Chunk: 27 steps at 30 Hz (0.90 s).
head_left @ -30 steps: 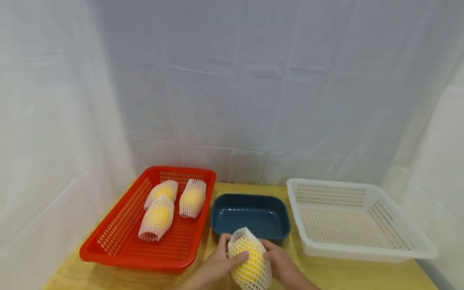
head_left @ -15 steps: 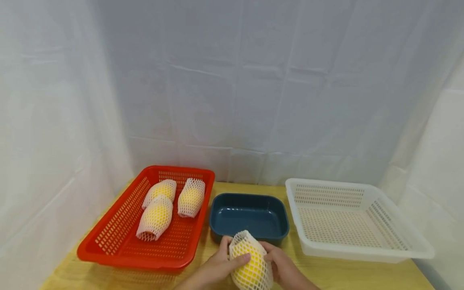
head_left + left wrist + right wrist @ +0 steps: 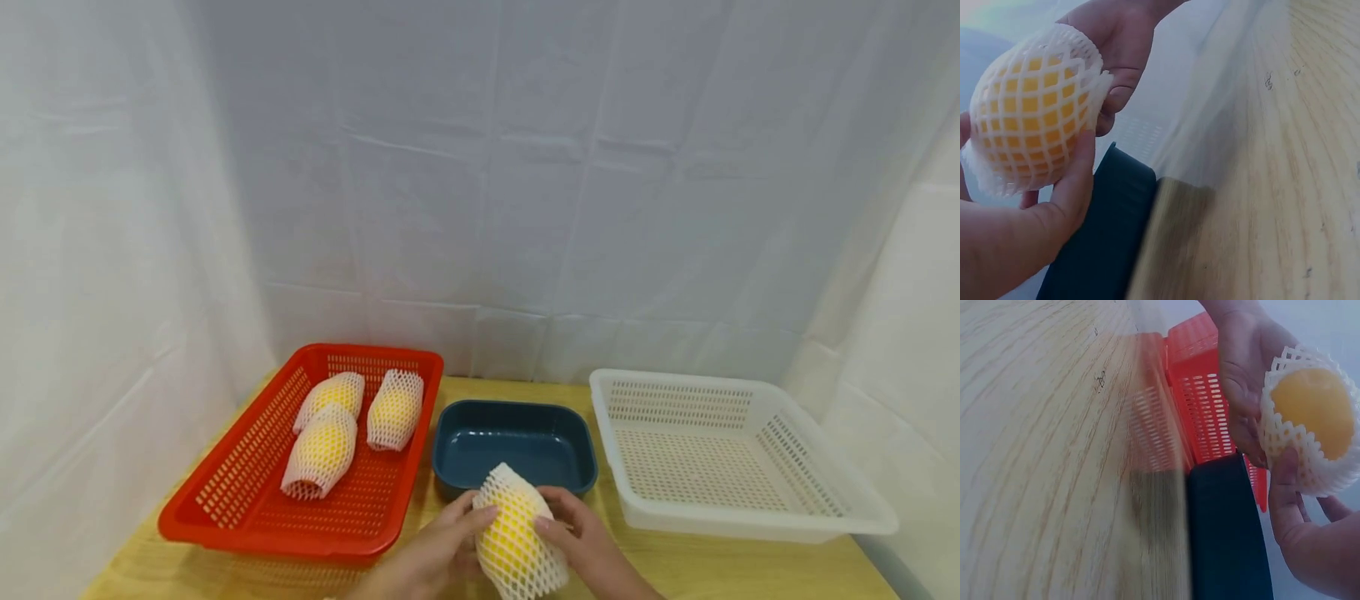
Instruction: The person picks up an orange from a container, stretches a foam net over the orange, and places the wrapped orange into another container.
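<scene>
A yellow, mango-like fruit [image 3: 512, 533] in a white foam net sits between both hands at the front of the table. My left hand [image 3: 442, 542] grips its left side, thumb across the net. From the right, my right hand [image 3: 585, 542] holds it with the thumb on the near face and fingers behind. In the right wrist view, bare yellow skin of the fruit [image 3: 1313, 403] shows at the net's open end. The left wrist view shows the net [image 3: 1032, 119] stretched over the fruit. A dark blue basin [image 3: 517, 412] stands just behind the hands.
Left of the basin, a red basket [image 3: 360, 546] holds three netted yellow fruits, one of them this nearest fruit [image 3: 324, 450]. A white basket [image 3: 750, 521] stands on the right. White sheeting [image 3: 480, 208] encloses the wooden table [image 3: 697, 575] at the back and sides.
My right thumb has come round onto the near face of the fruit. The netted fruit has turned and tilted slightly, its upper end rising a little. My left hand keeps its hold.
</scene>
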Available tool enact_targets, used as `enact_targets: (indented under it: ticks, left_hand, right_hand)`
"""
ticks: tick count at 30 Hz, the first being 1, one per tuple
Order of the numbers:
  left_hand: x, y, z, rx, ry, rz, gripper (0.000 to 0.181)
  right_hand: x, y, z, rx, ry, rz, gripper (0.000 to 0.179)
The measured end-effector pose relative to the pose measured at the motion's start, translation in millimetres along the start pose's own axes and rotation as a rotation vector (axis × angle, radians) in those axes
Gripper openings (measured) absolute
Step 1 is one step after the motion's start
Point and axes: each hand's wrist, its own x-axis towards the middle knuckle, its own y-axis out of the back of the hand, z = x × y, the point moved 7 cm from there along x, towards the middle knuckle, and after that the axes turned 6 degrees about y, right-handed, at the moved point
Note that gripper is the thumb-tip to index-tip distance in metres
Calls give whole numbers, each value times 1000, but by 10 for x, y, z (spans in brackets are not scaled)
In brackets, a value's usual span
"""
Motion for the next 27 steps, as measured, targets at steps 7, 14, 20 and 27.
enact_targets:
  ticks: [7, 14, 20, 27]
  left_hand:
    - [60, -21, -39, -109, -19, -66, 72]
    - [73, -65, -47, -93, -61, -173, 78]
    - [17, -77, 3, -71, -31, -121, 75]
    - [-53, -115, 130, -44, -30, -65, 68]
  right_hand:
    - [-7, 76, -64, -223, 72, 214, 39]
    - [-6, 88, -90, -230, 84, 267, 36]
    - [4, 35, -90, -197, 122, 254, 39]
    - [33, -22, -112, -157, 147, 255, 40]
